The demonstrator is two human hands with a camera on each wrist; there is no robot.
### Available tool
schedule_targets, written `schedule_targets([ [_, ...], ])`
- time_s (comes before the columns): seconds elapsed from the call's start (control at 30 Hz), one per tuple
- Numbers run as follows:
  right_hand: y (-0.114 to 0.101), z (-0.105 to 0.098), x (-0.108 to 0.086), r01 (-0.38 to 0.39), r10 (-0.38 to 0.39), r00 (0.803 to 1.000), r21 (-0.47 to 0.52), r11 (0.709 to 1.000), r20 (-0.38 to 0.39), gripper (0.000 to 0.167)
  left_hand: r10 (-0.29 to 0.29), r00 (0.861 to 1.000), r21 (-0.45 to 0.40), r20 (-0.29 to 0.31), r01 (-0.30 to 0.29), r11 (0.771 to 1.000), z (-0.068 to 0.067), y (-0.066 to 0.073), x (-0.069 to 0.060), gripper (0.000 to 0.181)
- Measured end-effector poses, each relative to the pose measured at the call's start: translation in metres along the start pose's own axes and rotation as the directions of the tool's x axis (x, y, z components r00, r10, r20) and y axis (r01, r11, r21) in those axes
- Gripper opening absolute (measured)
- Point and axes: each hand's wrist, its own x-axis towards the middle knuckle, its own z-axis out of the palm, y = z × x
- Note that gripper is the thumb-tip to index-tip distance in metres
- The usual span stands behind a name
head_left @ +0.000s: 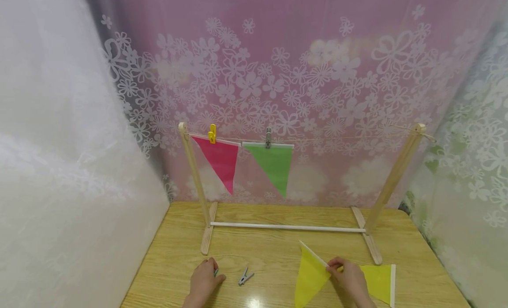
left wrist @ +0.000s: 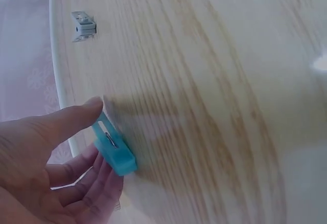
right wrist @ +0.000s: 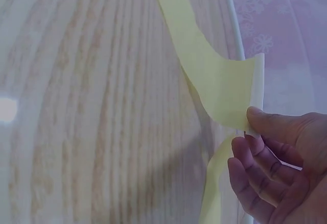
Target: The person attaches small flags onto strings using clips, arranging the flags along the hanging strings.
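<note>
My left hand point(head_left: 203, 280) is low over the table, holding a teal clothespin point(left wrist: 118, 155) between thumb and fingers. Just right of it a grey clothespin point(head_left: 245, 277) lies on the wood. With thumb and fingertips my right hand point(head_left: 350, 278) pinches the white top edge of a yellow triangular flag point(head_left: 311, 272), whose cloth hangs down to the left. Partly behind that hand lies a second yellow flag point(head_left: 379, 281), its white edge to the right. On the string point(head_left: 337, 138) hang a pink flag point(head_left: 220, 160) under a yellow clothespin point(head_left: 212, 133) and a green flag point(head_left: 274, 164) under a grey one.
A wooden stand carries the string between its left post point(head_left: 194, 175) and right post point(head_left: 394, 178). A white rod point(head_left: 287, 227) joins the feet low above the table point(head_left: 170, 242). Flowered curtains point(head_left: 278, 56) surround the back and sides.
</note>
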Motion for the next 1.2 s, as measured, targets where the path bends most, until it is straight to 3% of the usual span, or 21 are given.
schedule_targets([
  [0.33, -0.006, -0.005, 0.002, -0.042, 0.040, 0.999, 0.094, 0.995, 0.025, 0.012, 0.078, 0.996, -0.065, -0.044, -0.080, 0.995, -0.004, -0.003, 0.008, 0.030],
  [0.5, -0.008, -0.008, 0.003, -0.050, 0.047, 0.999, 0.146, 0.988, 0.024, 0.015, 0.140, 0.990, -0.113, -0.003, -0.139, 0.984, -0.014, -0.004, 0.013, 0.028],
  [0.67, -0.012, -0.014, 0.007, -0.058, 0.054, 0.998, 0.246, 0.968, 0.024, 0.020, 0.101, 0.990, -0.271, 0.097, -0.071, 0.960, -0.025, -0.001, 0.017, 0.024],
  [0.87, -0.016, -0.018, 0.011, -0.082, 0.072, 0.997, 0.337, 0.938, 0.043, 0.025, 0.061, 0.980, -0.360, 0.190, 0.012, 0.933, -0.029, 0.003, 0.025, 0.030],
  [0.93, -0.017, -0.018, 0.012, -0.097, 0.085, 0.995, 0.349, 0.932, 0.050, 0.025, 0.056, 0.975, -0.400, 0.214, 0.035, 0.916, -0.030, 0.006, 0.029, 0.033],
  [1.0, -0.018, -0.018, 0.013, -0.104, 0.090, 0.994, 0.359, 0.927, 0.056, 0.026, 0.056, 0.969, -0.467, 0.240, 0.064, 0.882, -0.031, 0.009, 0.031, 0.035],
  [1.17, -0.021, -0.021, 0.014, -0.092, 0.072, 0.995, 0.383, 0.919, 0.066, 0.029, 0.074, 0.953, -0.628, 0.295, 0.134, 0.767, -0.032, 0.015, 0.034, 0.040],
  [1.2, -0.021, -0.022, 0.014, -0.091, 0.070, 0.995, 0.388, 0.917, 0.068, 0.029, 0.076, 0.950, -0.642, 0.304, 0.145, 0.753, -0.032, 0.017, 0.035, 0.042],
])
